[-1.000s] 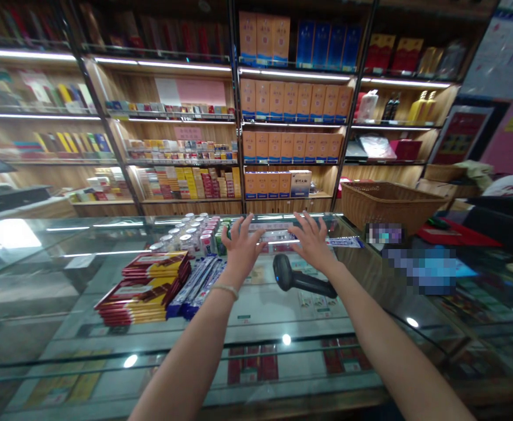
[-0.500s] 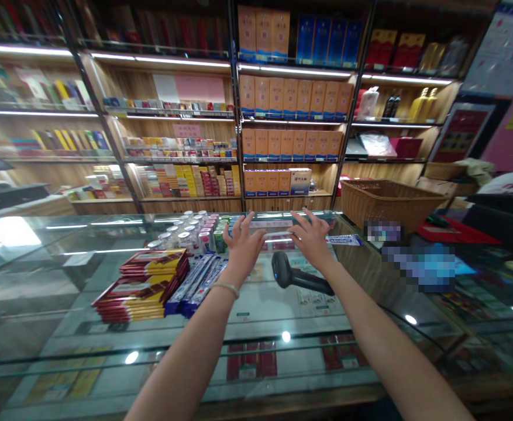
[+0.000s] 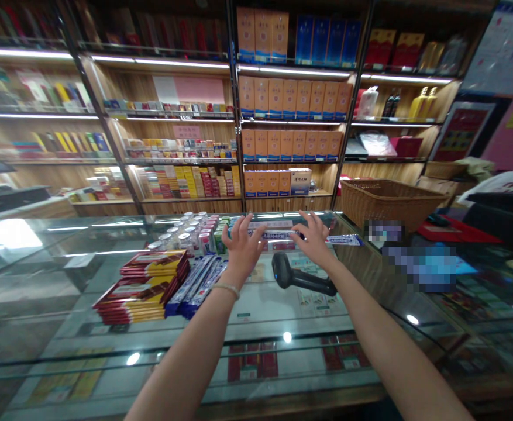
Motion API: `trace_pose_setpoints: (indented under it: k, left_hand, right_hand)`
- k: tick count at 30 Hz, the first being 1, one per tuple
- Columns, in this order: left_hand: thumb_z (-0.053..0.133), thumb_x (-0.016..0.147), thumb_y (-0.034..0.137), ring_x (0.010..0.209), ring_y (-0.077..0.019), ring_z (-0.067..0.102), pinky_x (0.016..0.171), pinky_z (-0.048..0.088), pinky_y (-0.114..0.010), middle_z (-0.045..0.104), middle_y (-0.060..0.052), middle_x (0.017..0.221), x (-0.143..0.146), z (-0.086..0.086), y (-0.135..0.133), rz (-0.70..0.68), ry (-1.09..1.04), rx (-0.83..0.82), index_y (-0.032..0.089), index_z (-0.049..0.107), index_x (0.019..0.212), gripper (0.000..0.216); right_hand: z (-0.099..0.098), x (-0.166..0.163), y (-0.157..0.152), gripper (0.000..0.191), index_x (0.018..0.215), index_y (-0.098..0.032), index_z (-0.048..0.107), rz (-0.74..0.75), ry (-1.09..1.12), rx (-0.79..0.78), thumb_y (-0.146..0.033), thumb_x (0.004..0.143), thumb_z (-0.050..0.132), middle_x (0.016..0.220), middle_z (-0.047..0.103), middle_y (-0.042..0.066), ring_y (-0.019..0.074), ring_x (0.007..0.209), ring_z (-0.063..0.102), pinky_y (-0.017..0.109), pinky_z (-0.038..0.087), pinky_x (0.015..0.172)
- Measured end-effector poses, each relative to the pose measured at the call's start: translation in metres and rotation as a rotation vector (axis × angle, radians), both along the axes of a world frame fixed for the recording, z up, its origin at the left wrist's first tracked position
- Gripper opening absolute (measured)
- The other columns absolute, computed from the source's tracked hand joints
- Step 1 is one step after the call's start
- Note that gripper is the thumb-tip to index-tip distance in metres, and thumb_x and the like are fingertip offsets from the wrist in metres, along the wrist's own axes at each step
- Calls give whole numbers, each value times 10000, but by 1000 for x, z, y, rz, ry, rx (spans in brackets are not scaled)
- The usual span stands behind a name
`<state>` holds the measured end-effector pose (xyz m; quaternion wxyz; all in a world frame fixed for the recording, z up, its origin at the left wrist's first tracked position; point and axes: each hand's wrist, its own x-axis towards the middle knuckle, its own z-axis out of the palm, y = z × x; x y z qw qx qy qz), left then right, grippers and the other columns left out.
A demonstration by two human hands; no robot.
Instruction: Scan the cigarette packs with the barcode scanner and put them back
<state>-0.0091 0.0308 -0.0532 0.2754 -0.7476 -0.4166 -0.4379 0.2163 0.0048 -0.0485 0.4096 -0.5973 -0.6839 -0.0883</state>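
Both my arms stretch forward over a glass counter (image 3: 85, 275). My left hand (image 3: 240, 245) and my right hand (image 3: 314, 238) meet the two ends of a long white and blue carton (image 3: 277, 234) lying at the counter's far edge. The fingers of both hands curl round those ends. A thin bracelet sits on my left wrist. Just below my right hand, a black handheld barcode scanner (image 3: 298, 276) lies on the glass.
Left of my hands lie stacked red and gold cartons (image 3: 144, 285), blue cartons (image 3: 197, 280) and several small white bottles (image 3: 186, 231). Another white and blue carton (image 3: 343, 240) lies to the right, beside a wicker basket (image 3: 388, 203). Shelves of boxes (image 3: 291, 99) fill the wall behind.
My spread hands have moved slightly forward and inward, and their fingers have curled onto the ends of the white and blue carton.
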Motion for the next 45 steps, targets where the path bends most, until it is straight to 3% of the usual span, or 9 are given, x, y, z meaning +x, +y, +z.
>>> trace_pose_setpoints:
  k: [6,10,19,26,35,45]
  left_hand:
    - [791,813,318,1419,-353,460,1207,110,-631,541,-87,1523,1,0,0,-15,-37,13,355,718,1115,312]
    - [794,809,324,1419,-353,458,1205,110,-630,533,-91,1531,0,2,-1,-1,-61,0,348,724,1102,302]
    - [721,873,363,1436,-354,434,1214,84,-619,519,-86,1545,-3,5,-3,15,-69,-75,343,726,1119,248]
    - [764,840,392,1451,-363,412,1207,93,-624,507,-109,1555,-7,8,-1,37,-46,-90,305,711,1095,275]
    - [754,846,423,1460,-356,398,1219,74,-637,519,-110,1547,-9,29,-3,37,28,-38,283,707,1044,247]
    - [724,865,420,1450,-346,416,1239,61,-627,545,-103,1527,-32,43,-37,85,80,-59,264,695,987,200]
  right_hand:
    - [-1,-1,1,141,958,-277,724,-10,51,11,-381,893,653,1589,460,56,328,1519,262,609,212,1162]
    - [-1,3,3,264,1033,-271,707,-67,120,23,-429,823,729,1573,475,91,340,1503,295,613,221,1164]
    - [-2,11,6,208,839,-242,721,-91,114,-6,-439,882,672,1567,482,85,350,1490,278,645,222,1135]
    - [2,9,8,205,861,-255,741,-92,153,-17,-431,914,649,1575,479,63,339,1486,267,648,222,1131]
    - [5,7,7,238,896,-258,738,-105,251,47,-418,942,568,1548,513,69,317,1458,308,638,239,1131]
    - [11,-13,11,264,832,-252,722,-37,244,78,-427,927,548,1522,543,72,326,1438,339,636,239,1119]
